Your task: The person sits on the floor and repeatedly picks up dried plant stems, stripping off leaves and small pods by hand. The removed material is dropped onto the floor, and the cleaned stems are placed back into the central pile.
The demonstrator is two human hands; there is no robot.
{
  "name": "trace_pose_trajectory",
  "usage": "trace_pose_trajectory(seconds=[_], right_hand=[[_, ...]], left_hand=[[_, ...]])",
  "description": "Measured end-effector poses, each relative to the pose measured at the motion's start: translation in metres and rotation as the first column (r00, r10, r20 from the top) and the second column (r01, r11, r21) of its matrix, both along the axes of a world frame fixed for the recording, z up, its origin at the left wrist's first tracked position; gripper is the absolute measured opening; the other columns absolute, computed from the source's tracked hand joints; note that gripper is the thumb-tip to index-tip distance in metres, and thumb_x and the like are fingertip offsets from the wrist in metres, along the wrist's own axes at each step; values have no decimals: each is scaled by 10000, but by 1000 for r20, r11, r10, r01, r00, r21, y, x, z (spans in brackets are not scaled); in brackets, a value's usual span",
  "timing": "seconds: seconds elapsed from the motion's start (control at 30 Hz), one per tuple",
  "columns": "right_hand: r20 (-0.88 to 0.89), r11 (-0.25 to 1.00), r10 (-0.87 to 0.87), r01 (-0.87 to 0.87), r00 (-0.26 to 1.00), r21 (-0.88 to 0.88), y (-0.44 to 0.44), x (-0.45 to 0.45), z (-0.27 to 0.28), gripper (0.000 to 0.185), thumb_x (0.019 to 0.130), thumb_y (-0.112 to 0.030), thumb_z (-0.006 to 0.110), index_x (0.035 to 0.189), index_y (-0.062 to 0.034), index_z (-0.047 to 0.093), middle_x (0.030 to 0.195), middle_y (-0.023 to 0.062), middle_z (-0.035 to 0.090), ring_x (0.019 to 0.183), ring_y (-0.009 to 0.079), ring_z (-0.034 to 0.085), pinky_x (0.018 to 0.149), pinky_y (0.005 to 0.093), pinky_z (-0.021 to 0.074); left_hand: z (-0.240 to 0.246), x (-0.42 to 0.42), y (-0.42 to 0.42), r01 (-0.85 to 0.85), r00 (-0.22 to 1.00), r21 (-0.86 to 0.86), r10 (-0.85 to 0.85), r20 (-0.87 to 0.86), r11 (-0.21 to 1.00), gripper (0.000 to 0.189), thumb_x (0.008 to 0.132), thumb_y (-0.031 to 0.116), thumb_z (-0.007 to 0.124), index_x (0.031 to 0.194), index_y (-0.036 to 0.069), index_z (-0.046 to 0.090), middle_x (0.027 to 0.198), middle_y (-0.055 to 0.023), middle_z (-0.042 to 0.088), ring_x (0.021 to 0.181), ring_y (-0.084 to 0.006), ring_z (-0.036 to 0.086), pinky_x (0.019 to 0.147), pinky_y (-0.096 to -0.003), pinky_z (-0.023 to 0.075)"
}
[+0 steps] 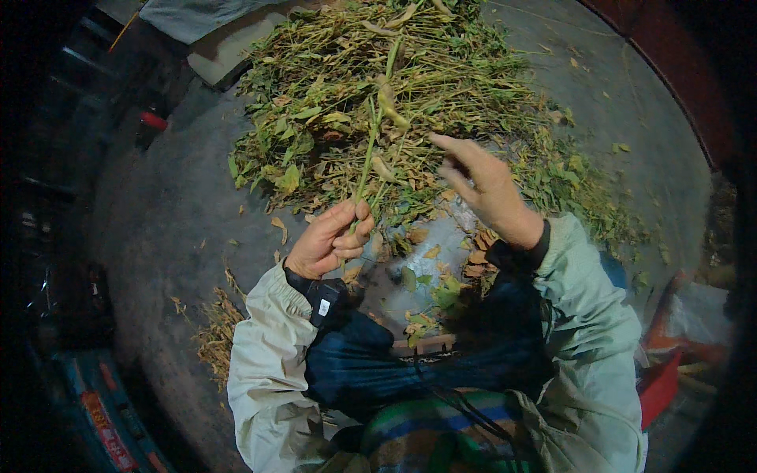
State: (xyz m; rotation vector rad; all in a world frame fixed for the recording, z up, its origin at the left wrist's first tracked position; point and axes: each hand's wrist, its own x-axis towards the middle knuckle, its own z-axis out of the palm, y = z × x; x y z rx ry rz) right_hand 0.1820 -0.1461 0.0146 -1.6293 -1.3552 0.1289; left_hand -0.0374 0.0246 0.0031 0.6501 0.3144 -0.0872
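Note:
My left hand (334,239) grips the lower end of a green bean stalk (368,154), which points up and away from me. Plump yellow-green pods (390,109) hang along the stalk, with one more pod (383,169) lower down near my fingers. To the right of the stalk, my right hand (488,186) is raised, slightly blurred. Its thumb and fingers are apart, and I see nothing between them. Beyond both hands lies a large heap of cut bean plants (461,83) with yellowing leaves and stems.
Grey floor (171,195) surrounds the heap. Fallen leaves (434,278) lie between my knees. A small bundle of dry stalks (219,331) rests at my left. At the right are a red object (659,387) and clear plastic (701,310). A red item (154,121) stands far left.

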Motion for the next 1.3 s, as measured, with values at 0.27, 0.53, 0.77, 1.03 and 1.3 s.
trace_pose_trajectory(seconds=[0.27,0.53,0.77,1.03,1.3], right_hand=[[405,995,32,11,914,-104,6,6,7,227,726,-100,655,897,-54,514,813,119,506,801,303,507,671,395,431],[198,994,-27,5,980,108,15,-13,-8,242,756,-125,638,939,-39,505,817,129,543,764,337,537,651,416,449],[22,976,114,-108,993,-187,14,-30,-7,197,798,-165,628,885,-41,502,719,128,513,670,330,526,586,386,430],[171,953,291,-268,941,-143,11,-50,-19,76,765,-140,553,788,-69,539,745,123,586,698,319,594,580,421,471],[617,652,-296,626,729,-427,-6,27,24,536,749,-100,587,1255,-58,416,819,105,602,648,253,616,534,410,499]], left_hand=[[7,2,-7,-40,996,-3,40,-75,999,180,977,284,382,996,124,462,751,5,426,478,-22,232,411,-156,207],[14,15,-16,-83,994,88,88,-58,993,109,952,192,457,1051,145,458,663,36,376,465,-5,236,397,-128,198],[20,22,-23,-76,994,164,88,-66,984,138,954,166,436,1089,136,438,608,42,347,462,-9,244,392,-142,190],[13,29,-26,-122,989,249,140,-55,961,104,955,179,434,974,90,483,586,36,376,435,-20,252,370,-158,194],[18,18,-17,-156,983,234,174,-59,960,98,954,181,441,974,89,470,584,30,393,440,-22,264,378,-165,213]])
